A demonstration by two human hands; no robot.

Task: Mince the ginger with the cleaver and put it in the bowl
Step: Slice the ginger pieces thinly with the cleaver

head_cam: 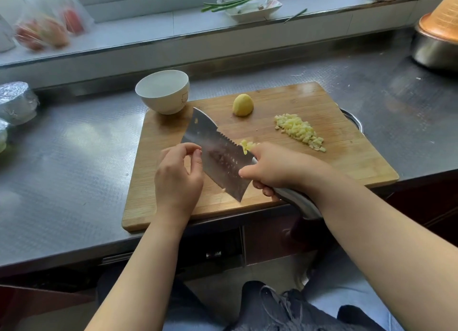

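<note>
Gripping the cleaver [218, 155] handle, right hand [277, 169] tilts the blade above the bamboo cutting board [347, 162]; left hand [177, 174] fingertips, loosely curled, touch its flat, apparently wiping off clinging bits. Minced ginger [300, 131] lies right of the blade, an uncut ginger knob [243, 105] beyond it. Next: scoop mince into the white bowl [163, 91] at the board's far-left corner.

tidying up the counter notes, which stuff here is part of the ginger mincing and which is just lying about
Part of the job:
steel cleaver, held in the right hand
left hand at the blade
pile of minced yellow ginger
uncut peeled ginger chunk
white ceramic bowl
bamboo cutting board

Lying about:
white dish with green scallions
steel pot with orange lid
clear bag of red produce
foil-wrapped bundle
</note>
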